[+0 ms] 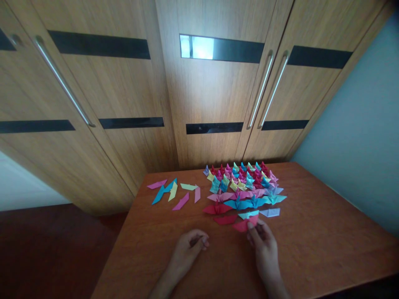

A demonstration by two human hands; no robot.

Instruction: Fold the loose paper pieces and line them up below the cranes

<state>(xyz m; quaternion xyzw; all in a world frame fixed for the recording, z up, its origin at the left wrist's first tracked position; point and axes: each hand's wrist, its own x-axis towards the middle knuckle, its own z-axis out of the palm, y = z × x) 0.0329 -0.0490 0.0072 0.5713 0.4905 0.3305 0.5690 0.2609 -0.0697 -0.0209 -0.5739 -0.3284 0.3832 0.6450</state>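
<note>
Right hand (264, 243) pinching red paper (245, 225), left hand (190, 245) curled

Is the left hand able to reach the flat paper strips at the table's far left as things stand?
Probably yes. The left hand rests loosely curled on the table, and only bare wood lies between it and the strips. The paper cranes sit off to the right, out of its way.

Folded red paper piece (245, 225): flat, elongated, pointed at both ends, lying slightly tilted on the tabletop (327, 232) toward its near edge, just in front of the rows of finished origami. Its right end sits under the fingertips of the right hand (264, 245). The left hand (190, 245) rests loosely curled on the tabletop, apart from it.
</note>
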